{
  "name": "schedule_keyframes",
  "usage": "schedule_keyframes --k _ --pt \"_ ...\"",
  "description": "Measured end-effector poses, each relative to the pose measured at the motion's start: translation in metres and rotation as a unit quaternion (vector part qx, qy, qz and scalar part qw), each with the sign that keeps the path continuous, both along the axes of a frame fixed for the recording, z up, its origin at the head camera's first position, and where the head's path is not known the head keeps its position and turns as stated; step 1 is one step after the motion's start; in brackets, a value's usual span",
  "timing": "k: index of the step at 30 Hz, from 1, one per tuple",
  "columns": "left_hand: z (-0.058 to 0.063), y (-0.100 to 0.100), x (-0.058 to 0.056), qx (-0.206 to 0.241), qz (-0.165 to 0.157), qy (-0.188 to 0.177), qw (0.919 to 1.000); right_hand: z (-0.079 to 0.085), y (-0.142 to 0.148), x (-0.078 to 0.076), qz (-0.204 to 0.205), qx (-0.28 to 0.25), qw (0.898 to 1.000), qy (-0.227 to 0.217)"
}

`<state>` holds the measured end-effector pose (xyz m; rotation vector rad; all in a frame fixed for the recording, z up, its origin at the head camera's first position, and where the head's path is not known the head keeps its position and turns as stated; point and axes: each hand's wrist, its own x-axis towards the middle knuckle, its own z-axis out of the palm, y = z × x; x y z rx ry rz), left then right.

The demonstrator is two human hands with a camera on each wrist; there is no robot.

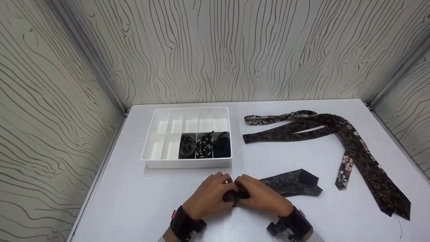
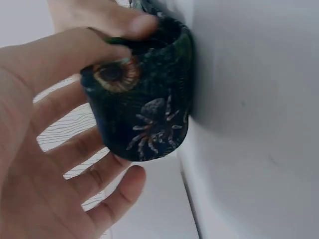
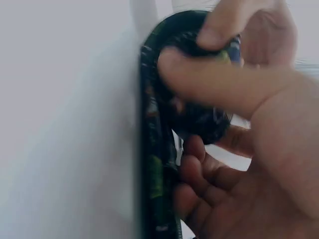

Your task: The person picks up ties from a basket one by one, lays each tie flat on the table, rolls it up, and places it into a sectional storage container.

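Both hands hold the rolled end of a dark patterned necktie (image 1: 285,183) close over the white table. Its unrolled wide end stretches right, past the right hand (image 1: 265,198). In the left wrist view the roll (image 2: 154,114) shows a spider and a round orange motif. The left hand (image 1: 208,196) pinches it from the left, thumb on the near edge and fingers behind. From the right, the right thumb presses on the coil (image 3: 199,117), with its fingers curled at the far side. Much of the roll is hidden by the hands in the head view.
A white divided box (image 1: 188,164) stands behind the hands. Three rolled ties (image 1: 187,146) fill its front right compartments; the others are bare. Dark floral ties (image 1: 366,168) lie overlapped on the right, one narrow tip (image 1: 344,171) poking out. Patterned panels (image 1: 221,50) wall the table.
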<state>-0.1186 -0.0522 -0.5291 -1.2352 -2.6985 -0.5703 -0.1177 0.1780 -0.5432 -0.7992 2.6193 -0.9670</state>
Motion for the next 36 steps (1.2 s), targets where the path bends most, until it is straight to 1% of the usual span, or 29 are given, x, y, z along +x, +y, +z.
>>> schedule_keyframes --k 7,9,14,18,20,24,29,33,36 --pt "0.002 0.000 0.001 -0.001 0.013 -0.024 0.9996 0.000 0.001 0.001 -0.017 0.023 0.999 0.026" --pt "0.002 -0.001 0.002 -0.003 0.014 -0.025 0.9996 0.000 0.003 0.000 -0.017 0.029 0.999 0.028" --pt "0.003 0.000 0.000 -0.008 0.013 -0.013 0.9998 0.002 0.006 -0.001 -0.011 0.034 0.999 0.030" --pt "0.003 0.003 0.001 -0.008 0.020 -0.014 0.9997 0.003 0.007 -0.003 -0.009 0.045 0.998 0.037" --pt "0.002 0.005 0.002 -0.007 0.019 -0.012 0.9997 0.004 0.009 -0.003 -0.011 0.049 0.998 0.033" --pt "0.002 0.007 0.003 -0.003 0.014 -0.001 0.9999 0.004 0.011 -0.001 -0.011 0.041 0.999 0.028" --pt "0.002 0.009 0.005 0.004 0.009 0.000 0.9999 0.001 0.014 0.003 -0.011 0.027 0.999 0.031" --pt "0.002 0.013 0.005 -0.003 0.001 0.022 0.9998 0.001 0.016 0.006 -0.005 0.025 0.999 0.048" --pt "0.002 0.016 0.004 -0.008 0.003 0.036 0.9993 0.000 0.018 0.006 -0.008 0.036 0.997 0.064"
